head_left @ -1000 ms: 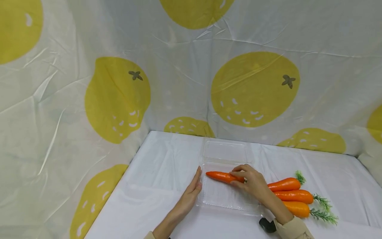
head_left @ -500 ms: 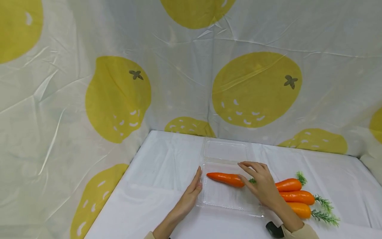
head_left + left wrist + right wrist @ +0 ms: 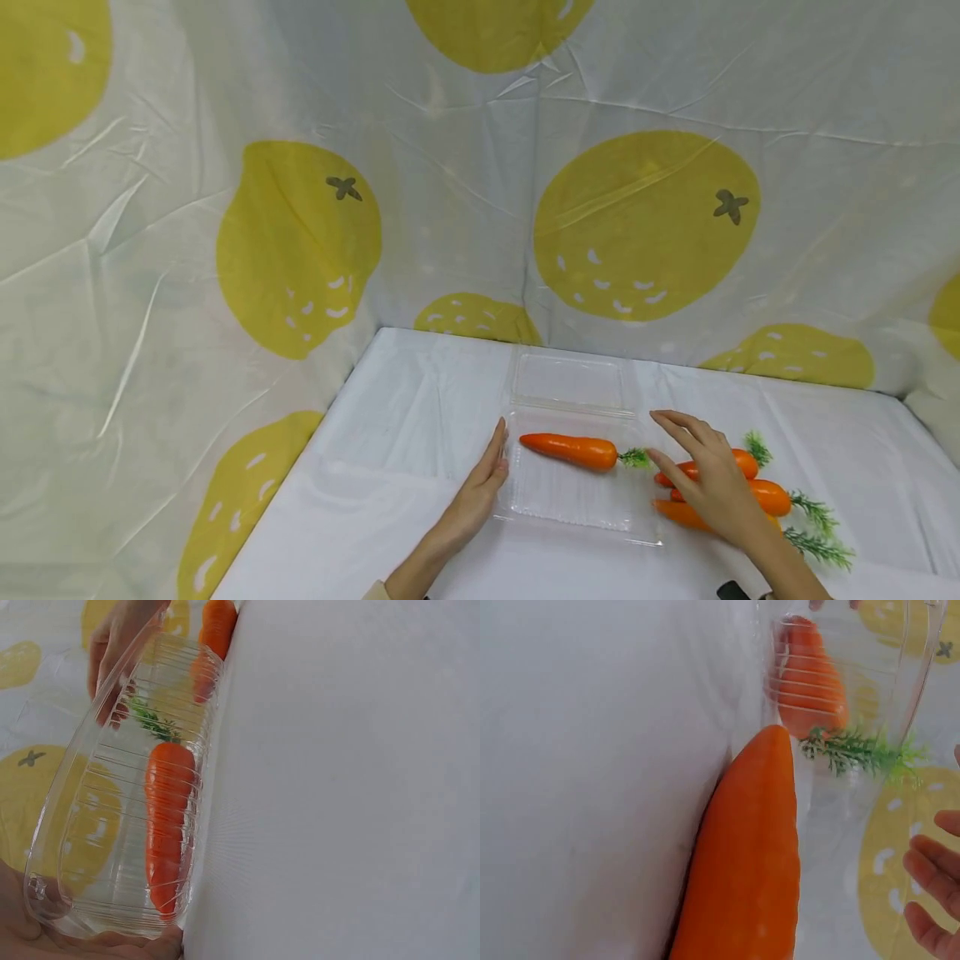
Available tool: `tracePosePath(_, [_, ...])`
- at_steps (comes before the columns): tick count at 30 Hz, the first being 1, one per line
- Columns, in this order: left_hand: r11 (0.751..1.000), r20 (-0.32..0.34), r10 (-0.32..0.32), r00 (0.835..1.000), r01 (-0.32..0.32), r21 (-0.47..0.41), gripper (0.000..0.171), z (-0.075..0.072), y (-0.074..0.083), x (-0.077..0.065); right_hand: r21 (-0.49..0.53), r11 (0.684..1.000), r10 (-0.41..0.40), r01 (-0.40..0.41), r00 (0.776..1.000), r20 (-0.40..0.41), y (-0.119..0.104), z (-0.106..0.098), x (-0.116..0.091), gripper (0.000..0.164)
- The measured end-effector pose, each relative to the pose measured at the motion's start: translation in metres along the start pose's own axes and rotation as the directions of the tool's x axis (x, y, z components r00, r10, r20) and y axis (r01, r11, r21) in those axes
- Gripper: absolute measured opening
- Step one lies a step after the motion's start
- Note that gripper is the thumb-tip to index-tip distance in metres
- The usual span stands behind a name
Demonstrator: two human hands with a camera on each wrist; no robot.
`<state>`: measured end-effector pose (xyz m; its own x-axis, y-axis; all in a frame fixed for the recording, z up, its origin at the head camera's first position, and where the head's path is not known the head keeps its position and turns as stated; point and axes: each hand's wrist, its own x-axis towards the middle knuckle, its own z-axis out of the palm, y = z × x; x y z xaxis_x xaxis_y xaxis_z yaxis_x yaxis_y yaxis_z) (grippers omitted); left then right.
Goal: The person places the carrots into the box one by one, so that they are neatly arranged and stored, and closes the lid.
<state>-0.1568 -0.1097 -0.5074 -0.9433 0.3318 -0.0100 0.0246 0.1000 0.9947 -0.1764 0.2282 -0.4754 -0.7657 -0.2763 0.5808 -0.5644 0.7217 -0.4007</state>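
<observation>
I read the carrot [image 3: 573,451] as lying inside the tray [image 3: 570,507] of the clear hinged container, in the half nearer the worktop's [image 3: 390,417] far edge. Its long axis runs roughly parallel to that edge: tip toward the worktop's left edge, crown and greens [image 3: 635,457] toward the right edge, greens at the tray's right wall. The lid [image 3: 568,379] lies folded back, next to the far edge.

Left hand [image 3: 468,504]: fingers straight, resting against the tray's left wall, thumb on the same side.

Right hand [image 3: 712,483]: fingers and thumb spread, nothing between them. I have it above three loose carrots, between the tray and the worktop's right edge; it partly hides them. In the right wrist view the fingers are apart from the carrot in the foreground.

Loose carrots, far [image 3: 746,462], middle [image 3: 772,498] and near [image 3: 678,514]: side by side, tips toward the tray, greens toward the right edge.
</observation>
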Motion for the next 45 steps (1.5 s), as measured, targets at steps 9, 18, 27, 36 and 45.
tracePosePath(9, [1.0, 0.006, 0.001, 1.0, -0.001, 0.001, 0.061, 0.001, -0.002, -0.001, -0.057, 0.997, 0.045, -0.045, 0.999, -0.009, 0.011, -0.022, -0.027, 0.071])
tracePosePath(18, [1.0, 0.001, 0.001, 1.0, -0.001, 0.015, 0.061, -0.001, -0.002, -0.001, -0.103, 0.993, 0.062, -0.061, 0.998, 0.001, 0.026, -0.039, -0.05, 0.071])
tracePosePath(27, [1.0, -0.004, 0.008, 1.0, -0.008, 0.024, 0.061, -0.001, 0.001, -0.001, -0.129, 0.985, 0.128, -0.115, 0.987, 0.092, 0.038, -0.046, -0.072, 0.063])
tracePosePath(36, [1.0, -0.002, 0.013, 1.0, -0.013, 0.027, 0.061, 0.0, 0.001, -0.001, -0.215, 0.959, 0.203, -0.186, 0.977, 0.059, 0.049, -0.055, -0.085, 0.055])
tracePosePath(45, [1.0, 0.003, 0.01, 1.0, -0.01, 0.015, 0.061, 0.0, 0.0, -0.002, -0.238, 0.927, 0.314, -0.289, 0.947, 0.074, 0.06, -0.064, -0.101, 0.051])
